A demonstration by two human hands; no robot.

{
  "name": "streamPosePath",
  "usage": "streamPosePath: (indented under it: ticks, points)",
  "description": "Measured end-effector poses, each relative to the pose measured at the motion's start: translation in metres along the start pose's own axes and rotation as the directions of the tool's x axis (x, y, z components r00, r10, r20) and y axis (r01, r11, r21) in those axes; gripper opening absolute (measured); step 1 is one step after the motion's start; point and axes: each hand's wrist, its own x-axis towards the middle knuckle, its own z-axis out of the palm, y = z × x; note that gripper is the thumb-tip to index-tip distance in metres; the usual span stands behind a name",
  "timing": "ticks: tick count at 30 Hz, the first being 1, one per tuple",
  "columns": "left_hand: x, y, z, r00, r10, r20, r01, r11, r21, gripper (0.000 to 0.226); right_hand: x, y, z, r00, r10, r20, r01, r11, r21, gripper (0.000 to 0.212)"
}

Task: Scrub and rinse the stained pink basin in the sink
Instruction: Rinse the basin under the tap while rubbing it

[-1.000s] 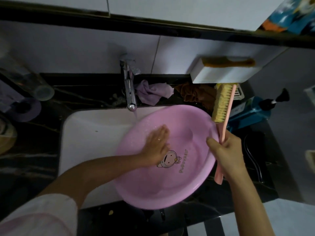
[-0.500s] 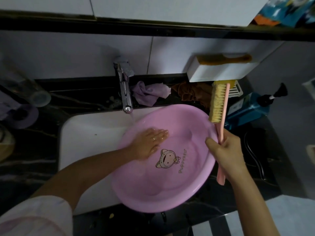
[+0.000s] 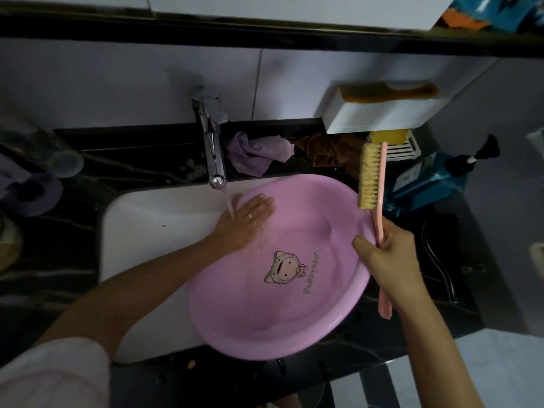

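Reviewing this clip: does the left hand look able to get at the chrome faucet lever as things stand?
Probably yes. The left hand lies open and empty on the far wall of the round pink plastic basin, under the water stream, close to the chrome faucet lever; nothing stands between them.
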Motion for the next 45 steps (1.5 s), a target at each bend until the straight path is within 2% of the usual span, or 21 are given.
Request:
streamPosePath:
  ticks: [3, 4, 6, 8, 10, 11, 12, 14, 15, 16, 17, 19, 22, 25, 29, 31, 33, 36, 39, 41, 45]
  points:
    - [0.005, 0.003, 0.012, 0.998, -0.037, -0.044, 0.041, 0.992, 0.118, 0.051, 0.000, 0.002, 0.002, 1.000, 0.004, -0.001, -0.004, 1.000, -0.028, 0.028]
    - [-0.005, 0.005, 0.009, 0.997, -0.060, 0.039, 0.056, 0.993, 0.102, 0.055, -0.001, 0.003, 0.002, 1.000, -0.001, -0.010, 0.001, 0.999, -0.032, 0.029]
    - [-0.027, 0.006, 0.017, 0.988, 0.065, 0.138, -0.073, 0.996, 0.053, 0.065, -0.001, 0.004, 0.004, 0.999, 0.002, -0.043, -0.003, 1.000, -0.025, 0.034]
    - [-0.059, 0.007, 0.016, 0.919, 0.198, 0.342, -0.232, 0.971, 0.061, 0.060, -0.001, 0.003, 0.005, 0.998, 0.015, -0.062, -0.015, 1.000, -0.008, 0.031]
    - [-0.088, -0.006, 0.013, 0.873, 0.253, 0.416, -0.204, 0.966, -0.159, 0.058, 0.000, 0.004, 0.006, 0.996, 0.041, -0.075, -0.040, 0.999, 0.008, 0.026]
    - [-0.099, -0.012, 0.017, 0.893, 0.253, 0.372, -0.113, 0.927, -0.359, 0.056, 0.001, 0.005, 0.007, 0.996, 0.050, -0.078, -0.050, 0.999, 0.012, 0.024]
    - [-0.107, -0.017, 0.019, 0.938, 0.217, 0.270, -0.022, 0.815, -0.579, 0.057, 0.001, 0.007, 0.007, 0.995, 0.063, -0.081, -0.062, 0.998, 0.019, 0.022]
    - [-0.124, -0.018, 0.015, 0.988, -0.055, 0.142, 0.148, 0.578, -0.802, 0.077, 0.000, 0.006, 0.006, 0.993, 0.089, -0.077, -0.087, 0.996, 0.027, 0.019]
    - [-0.129, -0.017, 0.011, 0.963, -0.214, 0.164, 0.250, 0.485, -0.838, 0.099, -0.001, 0.005, 0.005, 0.994, 0.090, -0.068, -0.088, 0.996, 0.029, 0.019]
    - [-0.132, -0.015, 0.007, 0.900, -0.342, 0.271, 0.386, 0.335, -0.860, 0.115, 0.000, 0.004, 0.005, 0.994, 0.090, -0.056, -0.089, 0.996, 0.023, 0.020]
    - [-0.136, -0.012, 0.003, 0.822, -0.404, 0.401, 0.483, 0.125, -0.866, 0.122, 0.000, 0.002, 0.005, 0.995, 0.089, -0.042, -0.089, 0.996, 0.008, 0.021]
    - [-0.142, -0.014, -0.003, 0.759, -0.357, 0.545, 0.506, -0.204, -0.838, 0.105, 0.001, -0.001, 0.003, 0.993, 0.114, -0.034, -0.114, 0.994, 0.006, 0.020]
    - [-0.158, -0.026, -0.021, 0.726, -0.345, 0.595, 0.465, -0.392, -0.794, 0.056, 0.005, 0.001, -0.005, 0.966, 0.256, 0.046, -0.259, 0.964, 0.058, 0.016]
    - [-0.179, -0.034, -0.041, 0.704, -0.396, 0.590, 0.428, -0.426, -0.797, 0.034, 0.005, 0.014, -0.007, 0.930, 0.309, 0.202, -0.308, 0.951, -0.036, 0.014]
    - [-0.209, -0.039, -0.066, 0.639, -0.510, 0.576, 0.378, -0.444, -0.812, 0.028, 0.002, 0.033, 0.010, 0.886, 0.287, 0.365, -0.249, 0.957, -0.150, 0.019]
    - [-0.221, -0.040, -0.079, 0.616, -0.585, 0.528, 0.304, -0.441, -0.844, 0.028, 0.005, 0.043, 0.026, 0.872, 0.255, 0.417, -0.180, 0.961, -0.211, 0.018]
    - [-0.227, -0.041, -0.090, 0.582, -0.646, 0.494, 0.255, -0.432, -0.865, 0.030, 0.015, 0.057, 0.046, 0.864, 0.198, 0.462, -0.022, 0.933, -0.360, 0.019]
    - [-0.230, -0.042, -0.096, 0.499, -0.734, 0.461, 0.252, -0.386, -0.888, 0.031, 0.029, 0.067, 0.079, 0.805, 0.183, 0.565, 0.250, 0.759, -0.602, 0.032]
    - [-0.227, -0.044, -0.102, 0.430, -0.789, 0.438, 0.271, -0.350, -0.897, 0.020, 0.038, 0.068, 0.109, 0.756, 0.146, 0.638, 0.486, 0.528, -0.697, 0.042]
    - [-0.223, -0.042, -0.106, 0.379, -0.820, 0.429, 0.302, -0.329, -0.895, 0.013, 0.047, 0.066, 0.129, 0.676, 0.161, 0.719, 0.616, 0.412, -0.671, 0.054]
    - [-0.212, -0.037, -0.114, 0.326, -0.856, 0.401, 0.383, -0.268, -0.884, 0.015, 0.079, 0.072, 0.175, 0.509, 0.133, 0.850, 0.774, 0.361, -0.520, 0.066]
